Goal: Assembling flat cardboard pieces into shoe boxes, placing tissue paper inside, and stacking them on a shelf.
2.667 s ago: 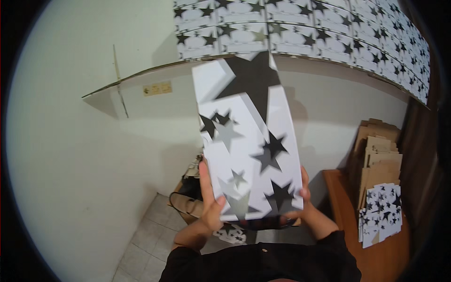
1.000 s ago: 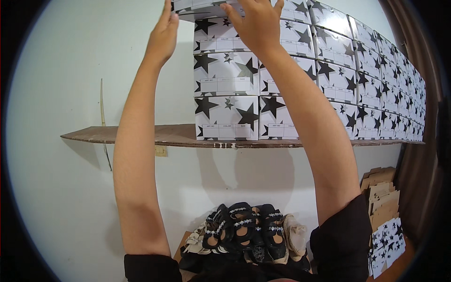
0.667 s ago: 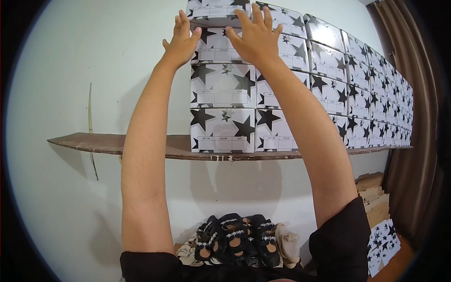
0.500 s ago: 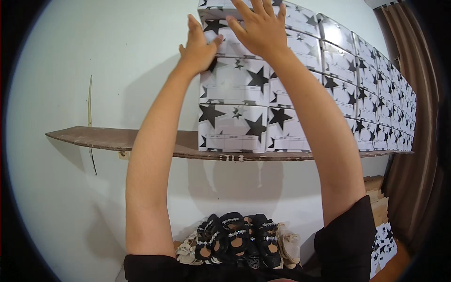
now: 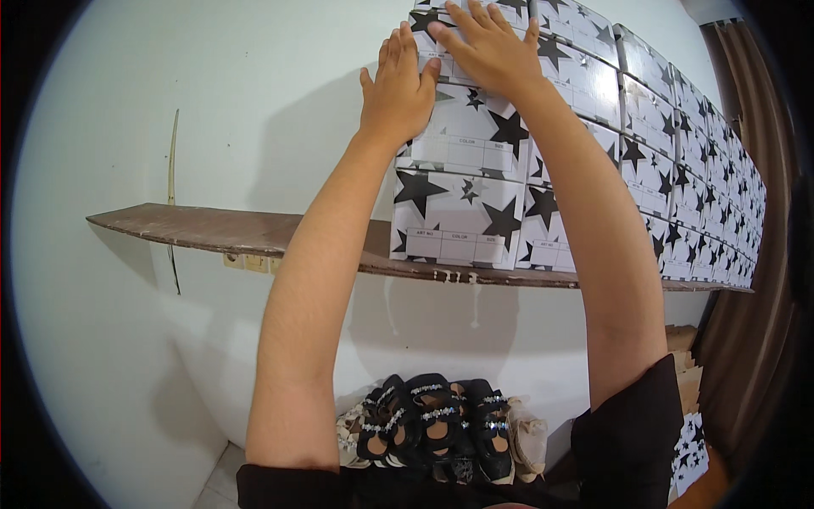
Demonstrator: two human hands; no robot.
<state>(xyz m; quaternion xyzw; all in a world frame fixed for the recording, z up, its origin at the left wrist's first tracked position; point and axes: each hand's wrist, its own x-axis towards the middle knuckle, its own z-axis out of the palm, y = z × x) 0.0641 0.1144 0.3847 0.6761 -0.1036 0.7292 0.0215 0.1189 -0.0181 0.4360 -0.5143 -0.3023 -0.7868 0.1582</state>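
Observation:
White shoeboxes printed with black and grey stars stand stacked in columns on a brown wall shelf (image 5: 212,225). My left hand (image 5: 398,95) lies along the left side of the end column, fingers stretched upward, thumb at the front of an upper shoebox (image 5: 462,69). My right hand (image 5: 498,55) is spread flat over the front of the boxes near the top of that column. Neither hand is wrapped round anything. Below them, a middle shoebox (image 5: 466,140) rests on the bottom shoebox (image 5: 458,212). The column's top is cut off by the frame edge.
More star-print boxes (image 5: 649,157) run along the shelf to the right, towards a brown curtain (image 5: 738,348). Black strapped sandals (image 5: 437,416) and a pale shoe (image 5: 528,441) sit below the shelf. Wall sockets (image 5: 255,263) are under its left part. Brown cardboard (image 5: 683,373) stands at lower right.
The view has shifted, so shelf and boxes appear further right and a little higher. My left hand's fingers have come closer together and lie flatter against the column. My right hand stays spread on the boxes.

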